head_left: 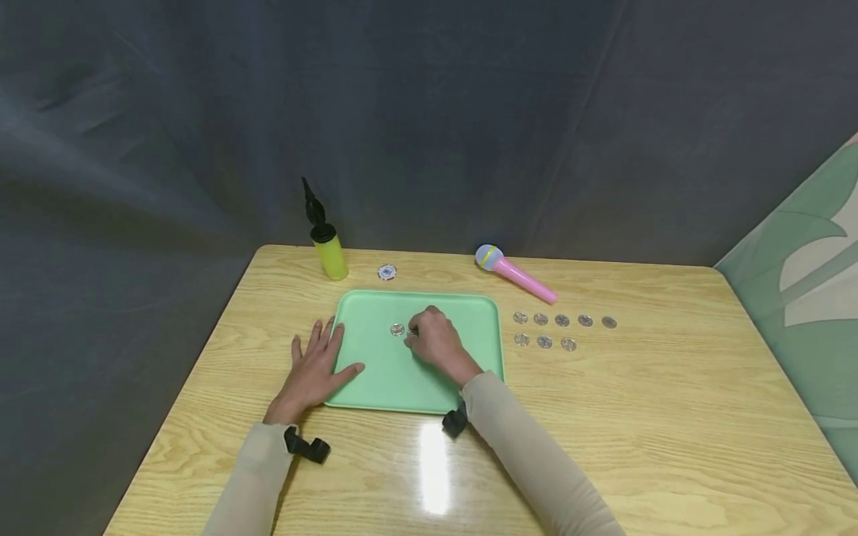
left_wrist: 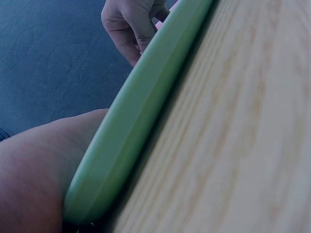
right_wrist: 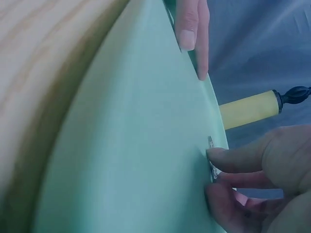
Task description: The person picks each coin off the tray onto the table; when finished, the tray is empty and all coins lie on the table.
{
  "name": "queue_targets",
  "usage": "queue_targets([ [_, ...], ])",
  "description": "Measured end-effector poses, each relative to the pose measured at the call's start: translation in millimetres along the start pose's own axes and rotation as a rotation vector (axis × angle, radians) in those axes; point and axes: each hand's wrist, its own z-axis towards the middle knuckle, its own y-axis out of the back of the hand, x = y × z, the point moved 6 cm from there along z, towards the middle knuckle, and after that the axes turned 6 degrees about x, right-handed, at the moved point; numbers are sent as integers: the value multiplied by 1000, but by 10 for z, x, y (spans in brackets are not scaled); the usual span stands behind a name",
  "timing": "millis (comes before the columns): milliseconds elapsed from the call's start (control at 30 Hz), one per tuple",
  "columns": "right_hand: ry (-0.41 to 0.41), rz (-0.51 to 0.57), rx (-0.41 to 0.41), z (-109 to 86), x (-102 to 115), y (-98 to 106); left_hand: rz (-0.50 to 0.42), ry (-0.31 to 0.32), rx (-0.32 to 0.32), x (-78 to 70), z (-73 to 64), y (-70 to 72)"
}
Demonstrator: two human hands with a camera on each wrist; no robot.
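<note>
A light green tray [head_left: 375,376] lies on the wooden table. My left hand [head_left: 315,374] rests at its left edge with fingers spread, the thumb over the rim. Over the middle of the tray, my right hand [head_left: 439,342] has its thumb and fingers curled around a silver coin [right_wrist: 214,172], pinching it by its edges at the tray surface. Most of that coin is hidden by the fingers in the head view. Just left of the fingertips, another silver coin [head_left: 398,329] lies flat on the tray. The left wrist view shows mainly the tray's side.
Right of the tray, several silver coins [head_left: 562,320] lie in two rows. Behind it are a pink toy microphone [head_left: 523,279], a poker chip [head_left: 386,272] and a yellow-green hand pump [head_left: 331,257] with a black top. A dark cloth [head_left: 429,134] hangs behind the table.
</note>
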Motion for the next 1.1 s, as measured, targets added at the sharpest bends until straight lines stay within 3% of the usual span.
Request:
queue_targets([
  [1100,-43,-59,0,-19,6,-14,-18,7,5,-20,-4,10],
])
